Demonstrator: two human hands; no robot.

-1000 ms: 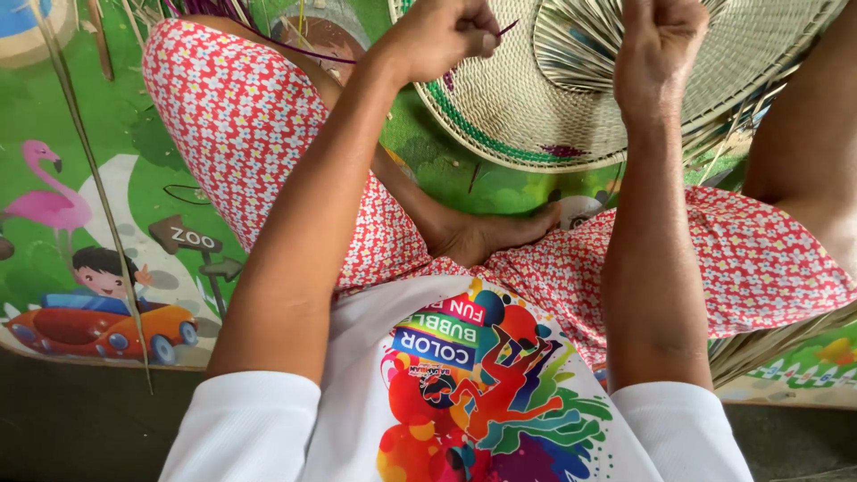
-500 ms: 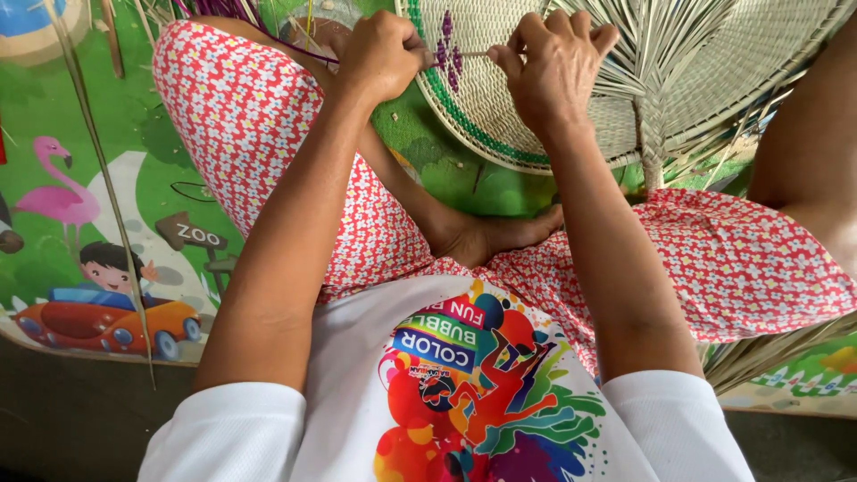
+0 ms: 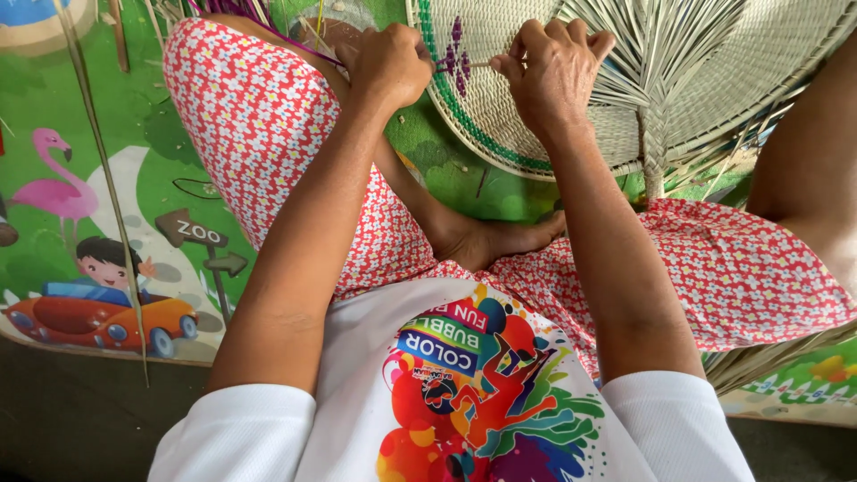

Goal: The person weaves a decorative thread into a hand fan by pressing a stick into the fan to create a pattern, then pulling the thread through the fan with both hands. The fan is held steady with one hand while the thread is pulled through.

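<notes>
Left hand [image 3: 390, 64] closed in a fist on a purple strand [image 3: 268, 29] beside the fan's rim | right hand [image 3: 549, 76] pinched a pale strip [image 3: 479, 64] at the woven fan [image 3: 696, 80] | fan lay over the lap, above the play mat [image 3: 107, 205], purple motif [image 3: 455, 54] between the hands
</notes>
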